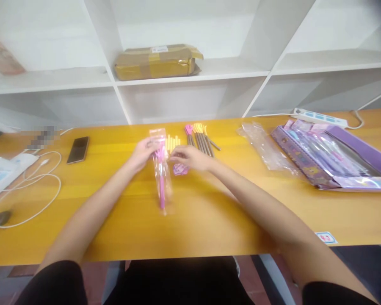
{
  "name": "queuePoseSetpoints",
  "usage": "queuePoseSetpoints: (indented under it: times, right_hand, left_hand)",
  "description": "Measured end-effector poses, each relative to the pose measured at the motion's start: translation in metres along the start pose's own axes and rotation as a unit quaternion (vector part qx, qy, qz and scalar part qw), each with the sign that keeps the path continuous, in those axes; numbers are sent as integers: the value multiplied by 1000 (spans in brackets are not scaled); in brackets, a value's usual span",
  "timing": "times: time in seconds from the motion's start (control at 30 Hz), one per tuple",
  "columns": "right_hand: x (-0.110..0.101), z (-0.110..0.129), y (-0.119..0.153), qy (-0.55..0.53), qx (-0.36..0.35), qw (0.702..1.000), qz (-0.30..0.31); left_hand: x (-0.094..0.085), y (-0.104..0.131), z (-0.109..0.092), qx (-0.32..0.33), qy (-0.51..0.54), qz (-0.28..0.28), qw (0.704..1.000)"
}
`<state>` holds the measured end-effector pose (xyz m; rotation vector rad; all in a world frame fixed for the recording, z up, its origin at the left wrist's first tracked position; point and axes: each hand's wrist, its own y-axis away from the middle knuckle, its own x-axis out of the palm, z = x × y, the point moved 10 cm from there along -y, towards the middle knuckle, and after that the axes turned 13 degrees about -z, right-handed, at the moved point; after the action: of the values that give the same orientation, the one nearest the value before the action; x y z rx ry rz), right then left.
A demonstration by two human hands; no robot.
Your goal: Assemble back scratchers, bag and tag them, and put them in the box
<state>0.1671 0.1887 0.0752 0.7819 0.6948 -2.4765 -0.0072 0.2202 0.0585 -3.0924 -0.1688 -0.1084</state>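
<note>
My left hand (145, 152) is closed on the upper part of a clear plastic sleeve (165, 186) with a pink pen (161, 192) inside. The sleeve points down toward the table's front edge. Just to its right, my right hand (190, 157) has its fingers bent together; what they hold, if anything, I cannot make out. Several pale yellow sticks (172, 142) lie behind and between the hands. Beneath my right hand is a small purple printed piece (180, 169), partly covered. Grey-shafted pens with yellow tops (200, 128) and pink tops (189, 128) lie beyond it.
A purple display box (307, 165) full of wrapped pens sits at the right, beside empty clear sleeves (266, 146). A power strip (319, 117) lies behind it. A phone (78, 149) and a white cable (59, 186) are at the left. A taped carton (155, 62) rests on the shelf.
</note>
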Motion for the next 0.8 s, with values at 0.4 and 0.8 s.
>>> queuePoseSetpoints:
  times: [0.4, 0.8]
  right_hand:
    - [-1, -63, 71, 186, -18, 978, -91]
    - [-11, -83, 62, 5, 37, 994, -100]
  left_hand:
    - [66, 185, 78, -148, -25, 163, 975]
    - [75, 206, 92, -207, -143, 322, 913]
